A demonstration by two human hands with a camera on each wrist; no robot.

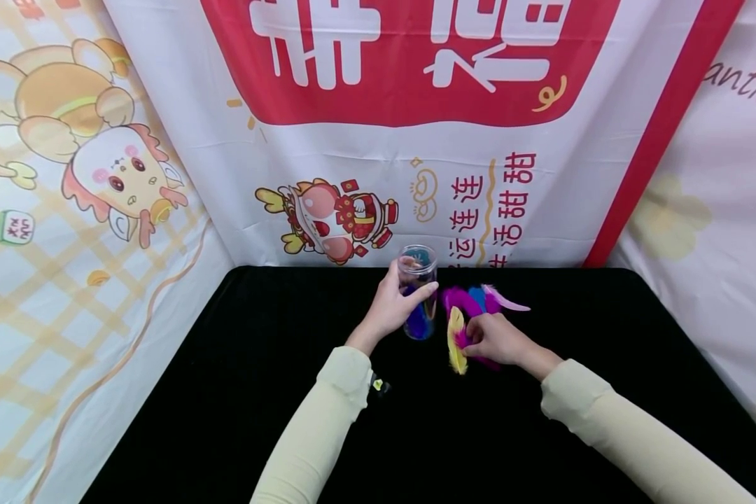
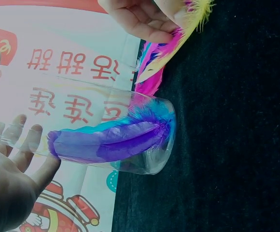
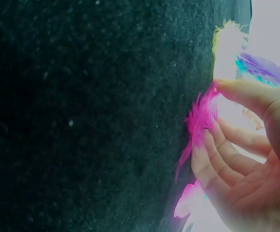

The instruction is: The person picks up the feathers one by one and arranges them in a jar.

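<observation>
A clear jar stands upright near the back of the table, with my left hand gripping it, thumb on the near side. Inside the jar lie a purple feather and a turquoise feather. Just right of the jar, the fingertips of my right hand pinch a magenta feather. A yellow feather stands out at the same fingertips, between the hand and the jar. Behind the right hand are more magenta feathers, a blue feather and a pale pink feather.
A black cloth covers the table. Behind its far edge hangs a red and white printed banner, with patterned cloths at the left and right. A small dark object with a yellow-green mark shows beside the left cuff.
</observation>
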